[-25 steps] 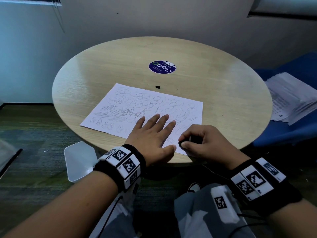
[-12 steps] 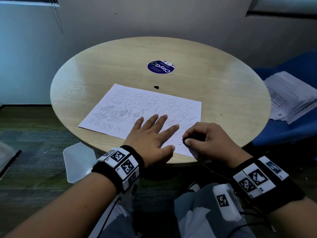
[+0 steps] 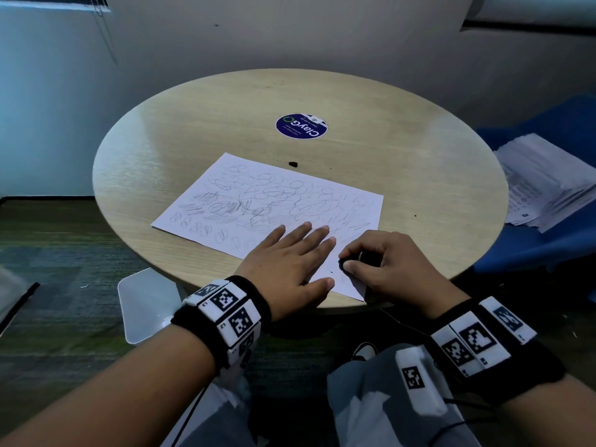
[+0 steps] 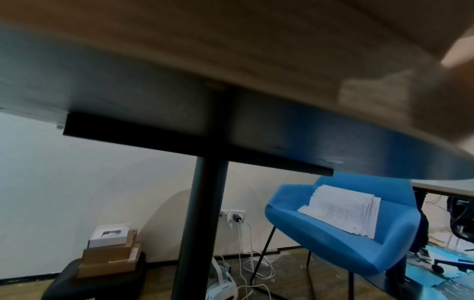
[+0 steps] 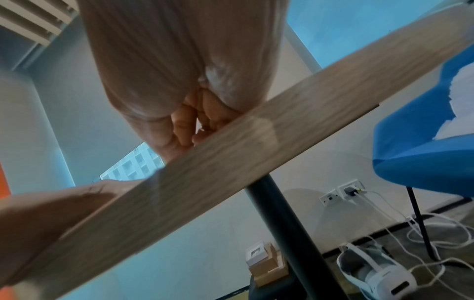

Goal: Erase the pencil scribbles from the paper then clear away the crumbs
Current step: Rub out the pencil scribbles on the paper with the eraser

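A white paper [image 3: 258,201] covered with pencil scribbles lies on the round wooden table [image 3: 403,162]. My left hand [image 3: 290,253] lies flat on the paper's near edge with straight, spread fingers, pressing it down. My right hand [image 3: 380,259] pinches a small black eraser [image 3: 346,263] against the paper's near right corner. A tiny dark crumb [image 3: 332,271] sits on the paper between the hands. In the right wrist view the curled fingers [image 5: 184,125] show above the table edge [image 5: 231,158]; the eraser is hidden there. The left wrist view shows only the table's underside [image 4: 231,121].
A small black bit [image 3: 293,163] lies on the table just beyond the paper, and a blue round sticker [image 3: 301,126] sits farther back. A blue chair [image 3: 548,240] with a stack of papers [image 3: 548,182] stands to the right. A white table foot [image 3: 145,304] lies on the floor to the left.
My right hand with the eraser has shifted a little back and forth over the paper's near right corner. The left hand has stayed flat on the sheet.
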Demonstrator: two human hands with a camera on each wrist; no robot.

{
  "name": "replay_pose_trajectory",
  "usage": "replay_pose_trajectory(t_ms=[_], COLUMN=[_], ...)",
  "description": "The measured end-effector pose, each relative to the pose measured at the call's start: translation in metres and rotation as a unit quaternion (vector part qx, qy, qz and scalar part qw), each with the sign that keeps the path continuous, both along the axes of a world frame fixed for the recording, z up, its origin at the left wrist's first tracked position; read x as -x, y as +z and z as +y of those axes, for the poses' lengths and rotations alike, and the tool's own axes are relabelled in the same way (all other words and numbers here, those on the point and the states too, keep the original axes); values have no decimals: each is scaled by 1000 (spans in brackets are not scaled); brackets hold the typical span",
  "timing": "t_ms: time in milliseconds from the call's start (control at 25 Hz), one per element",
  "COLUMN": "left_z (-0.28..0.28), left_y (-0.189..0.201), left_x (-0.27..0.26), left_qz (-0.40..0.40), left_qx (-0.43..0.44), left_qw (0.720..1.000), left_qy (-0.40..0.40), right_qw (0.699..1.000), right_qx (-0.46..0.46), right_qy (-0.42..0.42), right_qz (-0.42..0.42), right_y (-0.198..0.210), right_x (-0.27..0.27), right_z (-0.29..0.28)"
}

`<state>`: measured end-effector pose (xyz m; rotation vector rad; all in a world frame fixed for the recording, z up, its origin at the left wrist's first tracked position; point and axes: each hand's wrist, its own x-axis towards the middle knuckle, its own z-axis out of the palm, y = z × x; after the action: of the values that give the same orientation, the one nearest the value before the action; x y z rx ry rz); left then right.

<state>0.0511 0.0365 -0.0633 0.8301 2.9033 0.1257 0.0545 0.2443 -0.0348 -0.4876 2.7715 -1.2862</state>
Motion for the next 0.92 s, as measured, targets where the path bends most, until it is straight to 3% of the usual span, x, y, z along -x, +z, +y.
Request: replay_pose_trajectory(t_ms=[200,360,520,640,800,920], left_z=[0,-1,0,0,0,0], left_y=[0,0,1,1,0,0], left_x=[0,1,0,0,0,1], left_qz=[-3,-2,1,-1,2,0], left_qx=[1,4,5,7,4,4], left_qw=[1000,1000,1000,1000,1000,1000], left_qy=[2,2,2,1,2,2], right_qw=[997,1000,993,999,995,999], right_qx=[33,10,50,13,33,22], right_qy=[46,24,72,37,77,33], right_qz=[-56,-14,-73,-11,-54,-14], right_y=[2,2,3,1,1,-1], right_x=[-3,0,-6,-2,-7,0], right_z=[0,0,1,2,4,6])
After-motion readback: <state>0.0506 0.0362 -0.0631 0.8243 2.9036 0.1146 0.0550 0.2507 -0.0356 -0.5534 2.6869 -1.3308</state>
